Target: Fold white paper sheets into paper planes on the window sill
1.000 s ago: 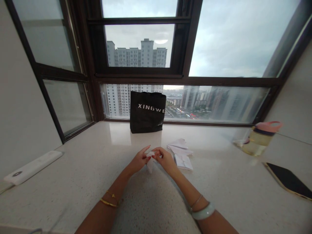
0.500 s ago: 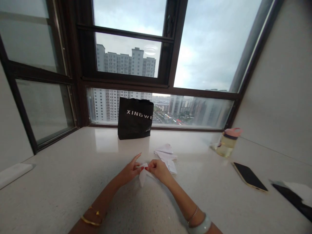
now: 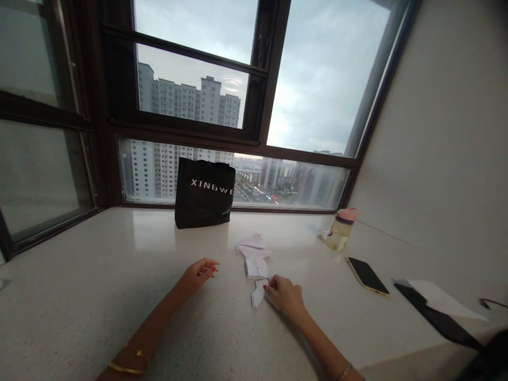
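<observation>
Dark-framed window panes, with tower blocks beyond the glass, rise along the back edge of your pale, speckled worktop. The fingers of your right hand are bent together at the right side of a small folded paper, a red thumbnail touching it; you cannot tell from this view whether they pinch it or merely rest there. That paper lies well in from every edge of your worktop. Your left hand is released, its fingers loosely curved, apart from the paper. Just beyond the small piece, toward the back edge, you have a creased white sheet, then overlapping paper pieces. Farther out, a phone lies toward the right edge, and past it a dark flat object sits partly under white paper. Near your back right corner stands a pink-lidded bottle. Close to the back edge, a black bag stands upright, its pale lettering facing you.
</observation>
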Action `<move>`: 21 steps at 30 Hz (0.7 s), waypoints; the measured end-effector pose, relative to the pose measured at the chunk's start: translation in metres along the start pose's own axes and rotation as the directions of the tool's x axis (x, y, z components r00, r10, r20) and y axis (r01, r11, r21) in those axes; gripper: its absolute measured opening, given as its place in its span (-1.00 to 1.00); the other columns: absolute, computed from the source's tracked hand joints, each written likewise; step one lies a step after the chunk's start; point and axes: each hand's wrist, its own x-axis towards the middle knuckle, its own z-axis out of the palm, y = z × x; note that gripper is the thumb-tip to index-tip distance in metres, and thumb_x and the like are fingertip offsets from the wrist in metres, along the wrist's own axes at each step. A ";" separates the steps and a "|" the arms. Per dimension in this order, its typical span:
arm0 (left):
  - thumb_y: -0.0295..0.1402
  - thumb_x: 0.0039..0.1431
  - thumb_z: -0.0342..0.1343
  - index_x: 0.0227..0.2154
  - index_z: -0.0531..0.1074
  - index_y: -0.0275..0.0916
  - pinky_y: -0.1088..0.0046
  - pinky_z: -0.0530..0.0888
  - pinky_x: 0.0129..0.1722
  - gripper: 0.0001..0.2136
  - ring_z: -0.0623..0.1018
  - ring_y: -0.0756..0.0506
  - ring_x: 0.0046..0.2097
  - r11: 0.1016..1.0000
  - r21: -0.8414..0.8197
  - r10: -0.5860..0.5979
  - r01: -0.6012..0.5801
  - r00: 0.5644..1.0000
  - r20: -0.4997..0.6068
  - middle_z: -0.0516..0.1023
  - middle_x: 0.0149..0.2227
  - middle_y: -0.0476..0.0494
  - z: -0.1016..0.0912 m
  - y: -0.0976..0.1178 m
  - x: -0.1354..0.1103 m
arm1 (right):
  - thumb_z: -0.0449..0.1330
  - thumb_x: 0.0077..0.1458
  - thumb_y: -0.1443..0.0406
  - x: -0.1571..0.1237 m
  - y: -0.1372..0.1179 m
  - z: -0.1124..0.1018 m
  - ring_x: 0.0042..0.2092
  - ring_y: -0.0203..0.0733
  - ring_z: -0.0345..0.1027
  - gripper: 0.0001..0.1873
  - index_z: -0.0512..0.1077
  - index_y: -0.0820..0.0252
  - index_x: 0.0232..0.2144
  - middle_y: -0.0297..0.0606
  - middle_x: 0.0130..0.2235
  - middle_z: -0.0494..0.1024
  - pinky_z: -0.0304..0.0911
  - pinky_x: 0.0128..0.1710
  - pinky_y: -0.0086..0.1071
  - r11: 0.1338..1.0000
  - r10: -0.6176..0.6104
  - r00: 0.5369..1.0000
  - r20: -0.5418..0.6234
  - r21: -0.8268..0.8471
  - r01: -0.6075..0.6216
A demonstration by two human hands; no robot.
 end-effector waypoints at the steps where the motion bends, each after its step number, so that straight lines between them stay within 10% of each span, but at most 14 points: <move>1: -0.28 -0.12 0.11 -0.36 0.45 -0.26 0.48 0.32 -0.35 -0.77 0.47 -0.05 -0.36 1.000 -0.005 -0.003 0.003 1.000 0.002 0.52 -0.40 -0.14 0.000 0.000 0.000 | 0.04 0.02 0.20 0.000 -0.002 0.000 -0.22 -0.07 0.34 -0.81 0.39 0.15 -0.47 -0.21 -0.36 0.52 -0.02 -0.31 -0.30 1.000 0.002 1.000 -0.001 -0.015 -0.002; 14: -0.27 -0.05 -0.03 -0.41 0.44 -0.24 0.39 0.36 -0.29 -0.78 0.48 -0.13 -0.29 0.957 0.287 0.076 -0.033 0.987 -0.140 0.50 -0.41 -0.14 -0.008 -0.002 0.002 | 0.08 -0.05 0.45 0.009 -0.051 -0.035 -0.15 -0.05 0.23 -0.84 0.31 0.20 -0.33 -0.13 -0.23 0.40 0.02 -0.24 -0.27 0.989 -0.135 0.973 -0.188 -0.083 0.121; 21: -0.39 -0.05 -0.11 -0.32 0.43 -0.25 0.28 0.31 -0.02 -0.74 0.44 -0.14 -0.09 0.790 0.612 0.204 -0.040 0.958 -0.200 0.48 -0.18 -0.18 -0.026 -0.024 0.011 | 0.14 -0.06 0.35 0.013 -0.139 0.031 -0.01 -0.07 0.17 -0.60 0.27 0.30 -0.11 -0.04 -0.09 0.36 0.13 -0.10 -0.27 0.795 -0.582 0.812 0.044 0.240 0.557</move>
